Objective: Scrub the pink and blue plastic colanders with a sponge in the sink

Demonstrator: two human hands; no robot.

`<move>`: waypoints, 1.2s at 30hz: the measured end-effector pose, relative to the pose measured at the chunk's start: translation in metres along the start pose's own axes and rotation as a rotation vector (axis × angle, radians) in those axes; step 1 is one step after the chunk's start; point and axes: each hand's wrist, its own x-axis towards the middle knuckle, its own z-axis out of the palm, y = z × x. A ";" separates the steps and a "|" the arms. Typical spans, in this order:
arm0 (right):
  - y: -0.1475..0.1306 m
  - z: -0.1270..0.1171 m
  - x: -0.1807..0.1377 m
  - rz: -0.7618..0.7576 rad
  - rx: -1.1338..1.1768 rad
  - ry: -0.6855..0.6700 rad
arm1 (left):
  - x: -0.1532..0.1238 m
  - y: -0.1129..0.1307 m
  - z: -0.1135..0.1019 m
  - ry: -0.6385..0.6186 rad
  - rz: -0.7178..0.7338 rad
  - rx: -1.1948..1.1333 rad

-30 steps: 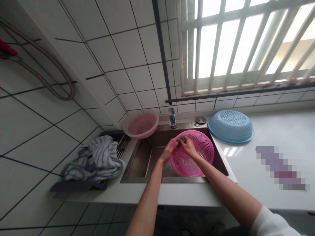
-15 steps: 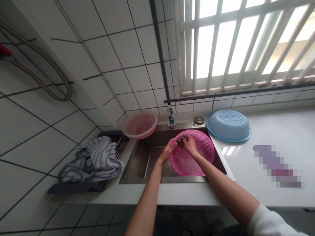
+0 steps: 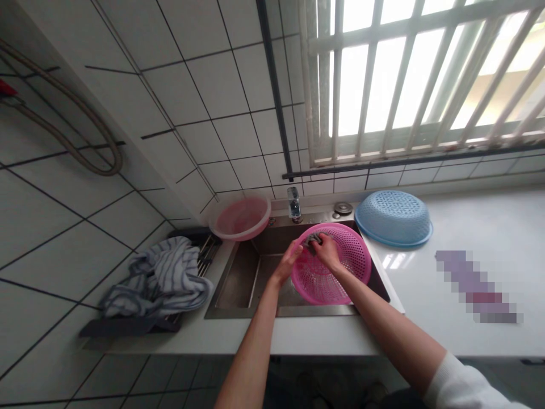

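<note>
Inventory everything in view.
Window: 1, whitish, upper right
Counter: 1, white, below window
Sink: 1, grey, in counter
Colander: 1, pink, over sink
Cloth: 1, grey, inside colander
Tap: 1, silver, behind sink
Disc: 1, silver, beside tap
Bowl: 1, pink, left of tap
Basket: 1, blue, right counter
Rack: 1, dark, left counter
Towel: 1, greyish, on rack
Hose: 1, brownish, upper left
Pixelated patch: 1, purplish, right counter
Left hand: 1, colander rim
Right hand: 1, gripping cloth

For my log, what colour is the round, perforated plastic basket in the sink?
The basket is bright pink, clearest in the head view.
</note>
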 end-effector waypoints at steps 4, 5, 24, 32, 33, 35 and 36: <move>-0.003 0.012 -0.014 -0.137 0.057 -0.368 | 0.000 -0.001 -0.001 0.016 0.025 0.027; -0.003 0.013 -0.015 -0.133 0.038 -0.350 | 0.000 -0.002 -0.001 0.021 0.020 0.024; -0.008 0.003 -0.006 0.021 -0.054 0.003 | 0.001 -0.006 -0.002 0.001 -0.022 0.004; -0.005 0.013 -0.019 -0.076 -0.060 -0.339 | 0.000 -0.002 -0.001 -0.019 0.006 0.044; -0.006 0.008 -0.014 -0.044 -0.055 -0.227 | 0.000 -0.002 -0.001 -0.016 -0.012 0.020; -0.009 -0.001 -0.004 0.012 -0.033 0.005 | 0.001 -0.005 0.000 -0.009 -0.053 -0.040; -0.010 -0.003 -0.001 0.026 -0.015 0.083 | 0.001 -0.007 -0.001 -0.004 -0.064 -0.062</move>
